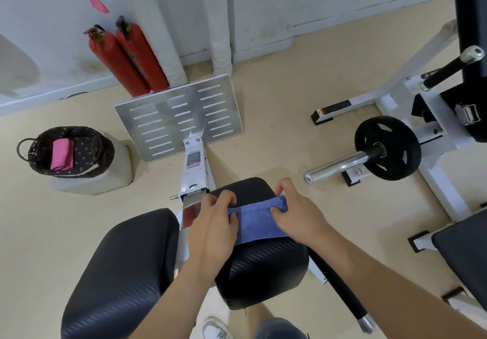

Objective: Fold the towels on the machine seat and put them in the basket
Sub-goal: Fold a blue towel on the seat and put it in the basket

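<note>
A blue towel (257,222) lies partly folded on the right black seat pad (263,267) of the machine. My left hand (213,222) pinches the towel's left end between thumb and fingers. My right hand (295,212) pinches its right far corner, and the far edge is lifted between the two hands. A dark woven basket (42,162) with dotted lining stands on a pale block at the left, and a folded pink towel (62,154) lies inside it. A second black seat pad (123,267) sits to the left with nothing on it.
The machine's metal footplate (179,117) stands ahead, with two red fire extinguishers (126,59) against the wall behind it. A bar with a black weight plate (387,147) juts out at the right. A black handle (340,291) slopes down beside the right pad.
</note>
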The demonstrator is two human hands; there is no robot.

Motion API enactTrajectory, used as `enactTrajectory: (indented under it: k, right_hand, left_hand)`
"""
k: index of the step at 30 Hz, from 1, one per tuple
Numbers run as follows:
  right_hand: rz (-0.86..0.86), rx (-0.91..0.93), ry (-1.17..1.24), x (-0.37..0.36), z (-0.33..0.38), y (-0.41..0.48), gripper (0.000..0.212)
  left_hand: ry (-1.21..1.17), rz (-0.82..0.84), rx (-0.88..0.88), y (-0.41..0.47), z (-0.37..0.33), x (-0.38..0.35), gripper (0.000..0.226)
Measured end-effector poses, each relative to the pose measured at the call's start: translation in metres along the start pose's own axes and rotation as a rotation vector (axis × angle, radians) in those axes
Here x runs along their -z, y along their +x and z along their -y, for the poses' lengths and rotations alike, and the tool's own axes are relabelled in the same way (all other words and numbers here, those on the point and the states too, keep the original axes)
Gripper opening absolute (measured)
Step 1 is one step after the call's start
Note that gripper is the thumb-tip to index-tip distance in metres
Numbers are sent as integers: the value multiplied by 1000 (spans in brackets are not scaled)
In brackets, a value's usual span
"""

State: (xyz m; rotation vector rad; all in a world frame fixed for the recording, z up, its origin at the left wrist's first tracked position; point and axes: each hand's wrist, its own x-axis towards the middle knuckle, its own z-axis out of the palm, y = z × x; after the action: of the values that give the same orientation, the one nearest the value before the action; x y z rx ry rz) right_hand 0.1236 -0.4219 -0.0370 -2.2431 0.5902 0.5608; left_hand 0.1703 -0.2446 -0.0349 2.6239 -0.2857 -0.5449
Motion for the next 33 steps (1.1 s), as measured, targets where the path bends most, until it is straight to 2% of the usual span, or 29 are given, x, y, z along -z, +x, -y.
enactTrajectory:
  k: [2, 4, 7, 9, 11, 14, 19, 21, 24, 26, 28, 31, 33]
  right_hand:
    - [-40, -61, 155, -3, -3, 1, 30]
    - [-151, -6, 178, -8, -4, -2, 34]
    - [-361, 261, -189, -16, -3, -11, 29]
    - [-403, 446, -392, -18, -8, -14, 24]
    - [-369, 523, -503, -17, -14, -15, 24]
    - [-248, 477, -509, -9, -17, -20, 23]
    - [75, 390, -441, 14, -20, -14, 52]
    - [117, 345, -405, 17, -14, -8, 55]
    - [104, 264, -250, 18, -1, -2, 47]
    - [84, 169, -3, 25, 6, 0, 42]
    - [94, 91, 349, 37, 14, -7, 44]
    - [307, 151, 800, 50, 43, -32, 61]
    - [410, 231, 885, 47, 71, -52, 66]
  left_hand:
    - [159, -98, -97, 0, -2, -3, 27]
    - [278, -148, -281, 1, -4, -7, 32]
    - [397, -107, -551, 5, 2, -13, 23]
    - [402, -24, -583, 5, 10, -13, 24]
    - [383, 39, -589, 0, 15, -9, 18]
    - [366, 90, -584, -7, 15, -1, 34]
    - [592, 160, -506, 4, -1, -5, 35]
    - [620, 205, -449, 10, -9, -9, 34]
    - [612, 183, -403, 20, -20, -6, 25]
    - [485, 197, -327, 25, -19, 4, 23]
    - [144, 248, -204, 22, -11, 24, 32]
    - [-416, 300, -54, -10, 0, 64, 35]
    - [-696, 250, 18, -42, 6, 84, 36]
